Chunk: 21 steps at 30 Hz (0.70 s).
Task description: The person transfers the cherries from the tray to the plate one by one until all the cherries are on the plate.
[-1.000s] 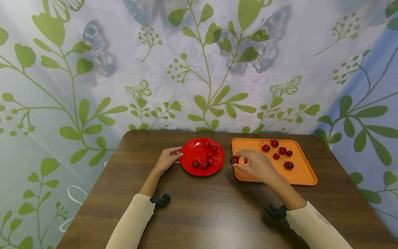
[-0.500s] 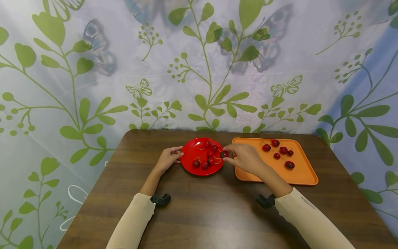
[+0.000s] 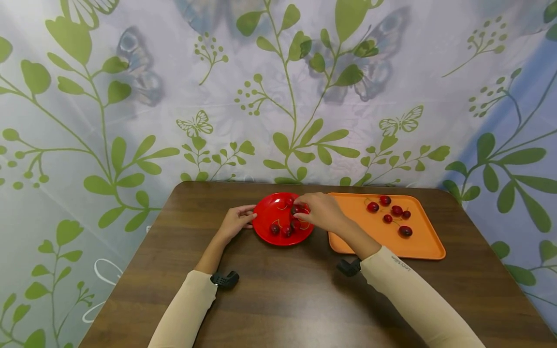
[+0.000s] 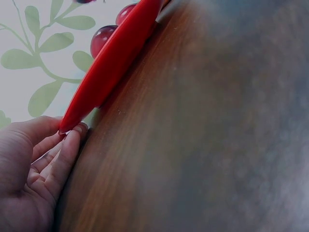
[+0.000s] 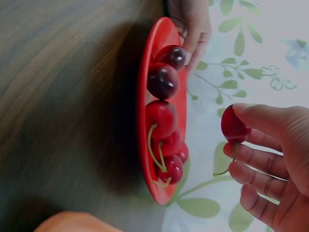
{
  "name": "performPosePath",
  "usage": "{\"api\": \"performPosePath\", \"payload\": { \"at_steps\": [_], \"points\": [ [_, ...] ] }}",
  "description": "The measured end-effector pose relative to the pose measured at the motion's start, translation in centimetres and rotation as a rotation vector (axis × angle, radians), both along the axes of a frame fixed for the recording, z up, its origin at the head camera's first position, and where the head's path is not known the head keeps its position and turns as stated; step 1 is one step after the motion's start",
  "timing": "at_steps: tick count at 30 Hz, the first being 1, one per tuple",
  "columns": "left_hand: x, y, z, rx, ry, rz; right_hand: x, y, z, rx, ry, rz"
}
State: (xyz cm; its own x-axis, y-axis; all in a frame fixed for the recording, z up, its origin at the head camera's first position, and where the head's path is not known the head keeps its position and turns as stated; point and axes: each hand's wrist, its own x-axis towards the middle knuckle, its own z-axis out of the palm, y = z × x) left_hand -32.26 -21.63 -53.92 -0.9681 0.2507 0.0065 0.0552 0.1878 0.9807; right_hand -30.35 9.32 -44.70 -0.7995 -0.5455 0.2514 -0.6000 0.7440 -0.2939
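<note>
My left hand (image 3: 234, 223) pinches the left rim of a round red plate (image 3: 266, 212) between thumb and fingers; the left wrist view shows this grip at the plate's edge (image 4: 67, 124). Several dark red cherries (image 5: 163, 118), some with green stems, lie on the plate. Over its right side, my right hand (image 3: 323, 211) holds one more cherry (image 5: 234, 124) by thumb and fingers, its stem hanging free. That cherry appears apart from the plate in the right wrist view. In the head view my fingers partly cover it and the fruit beneath.
To the right of the plate lies an orange rectangular tray (image 3: 419, 244) with several cherries (image 3: 396, 210) toward its back and right. Both stand on a brown wooden table (image 3: 278, 290). A leaf-patterned cloth (image 3: 243, 96) hangs behind the table's back edge.
My right hand has carried the cherry leftward from the tray's left edge to above the red plate. The left hand has kept its grip on the plate's rim.
</note>
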Motion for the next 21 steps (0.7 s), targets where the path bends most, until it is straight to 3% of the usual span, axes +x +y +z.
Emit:
{"api": "performPosePath", "payload": {
  "at_steps": [5,7,21],
  "points": [
    [0.1,0.0,-0.2,-0.007,0.008,0.025,-1.0,-1.5,-0.8,0.015,-0.027,0.001],
    [-0.3,-0.1,-1.1,-0.01,0.01,0.043,-1.3,-2.1,-0.9,0.022,-0.035,0.0],
    [-0.4,0.2,-1.0,-0.023,0.016,0.048,-3.2,-4.9,-2.1,0.07,-0.074,-0.008]
  ]
}}
